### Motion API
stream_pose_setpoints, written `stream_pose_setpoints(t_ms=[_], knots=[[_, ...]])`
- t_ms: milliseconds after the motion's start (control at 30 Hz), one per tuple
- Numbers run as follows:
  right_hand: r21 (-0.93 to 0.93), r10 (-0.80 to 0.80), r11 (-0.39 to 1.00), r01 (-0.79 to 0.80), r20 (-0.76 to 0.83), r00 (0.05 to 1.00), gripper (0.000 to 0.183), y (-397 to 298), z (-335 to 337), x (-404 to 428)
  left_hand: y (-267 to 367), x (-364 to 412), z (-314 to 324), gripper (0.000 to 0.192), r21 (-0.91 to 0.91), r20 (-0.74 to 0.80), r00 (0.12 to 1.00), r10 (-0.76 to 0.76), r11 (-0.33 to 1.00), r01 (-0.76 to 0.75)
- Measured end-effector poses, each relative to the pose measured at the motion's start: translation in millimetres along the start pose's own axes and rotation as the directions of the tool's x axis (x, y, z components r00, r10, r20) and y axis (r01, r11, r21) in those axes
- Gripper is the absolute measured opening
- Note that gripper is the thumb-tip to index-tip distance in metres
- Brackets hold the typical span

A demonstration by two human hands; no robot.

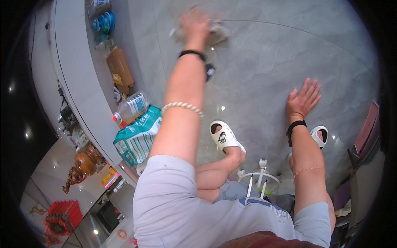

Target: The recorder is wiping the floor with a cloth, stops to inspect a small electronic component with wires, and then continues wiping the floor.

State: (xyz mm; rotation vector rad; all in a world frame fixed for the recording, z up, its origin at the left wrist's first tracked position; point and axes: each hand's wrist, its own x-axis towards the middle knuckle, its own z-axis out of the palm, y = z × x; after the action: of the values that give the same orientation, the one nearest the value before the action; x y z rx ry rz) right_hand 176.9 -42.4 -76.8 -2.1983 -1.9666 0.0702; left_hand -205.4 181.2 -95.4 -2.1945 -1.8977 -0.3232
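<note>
My left hand (194, 26) is stretched far forward over the grey tiled floor (257, 62) and is blurred. It lies on a crumpled pale cloth (218, 34), pressed against the floor; whether the fingers grip it is hard to tell. A small black object with a white mark (210, 72) shows beside my left forearm, partly hidden by it. My right hand (302, 100) rests on the floor, palm down, fingers spread, with nothing in it. White slides are on my feet, one (225, 136) between my arms and the other (319, 136) beside my right wrist.
Along the left stand a white cabinet (77, 62), a blue plastic object (104, 22), a cardboard piece (120, 68), a clear plastic bottle (131, 105) and a green bag (138, 136). A white wheeled base (263, 164) is near my body. A dark bin-like container (366, 133) stands at right.
</note>
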Motion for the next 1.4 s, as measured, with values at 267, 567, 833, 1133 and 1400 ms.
stream_pose_setpoints(t_ms=[267, 567, 833, 1133, 1400], knots=[[-0.041, 0.064, 0.997, -0.062, 0.052, 0.997, 0.079, 22, -4, -10, -62, -229, -94, 0.071, 0.313, 0.418, -0.01, -0.908, 0.134, 0.94], [-0.004, 0.042, 0.999, -0.042, 0.033, 0.999, 0.08, 5, 0, -1, 253, -222, -87, 0.056, 0.062, 0.14, 0.677, -0.723, 0.689, 0.722], [-0.017, 0.051, 0.999, -0.051, 0.017, 0.999, 0.073, 15, 10, -9, 283, -59, -70, 0.064, -0.619, 0.282, 0.882, 0.378, 0.774, -0.134], [0.039, 0.049, 0.998, -0.05, 0.032, 0.998, 0.076, 10, -1, -4, -32, -79, -35, 0.073, -0.043, 0.407, 0.819, -0.404, 0.887, 0.459], [-0.009, 0.084, 0.997, -0.083, 0.077, 0.994, 0.075, 19, -5, -8, -65, -197, -70, 0.078, 0.27, 0.341, 0.042, -0.939, 0.14, 0.953]])
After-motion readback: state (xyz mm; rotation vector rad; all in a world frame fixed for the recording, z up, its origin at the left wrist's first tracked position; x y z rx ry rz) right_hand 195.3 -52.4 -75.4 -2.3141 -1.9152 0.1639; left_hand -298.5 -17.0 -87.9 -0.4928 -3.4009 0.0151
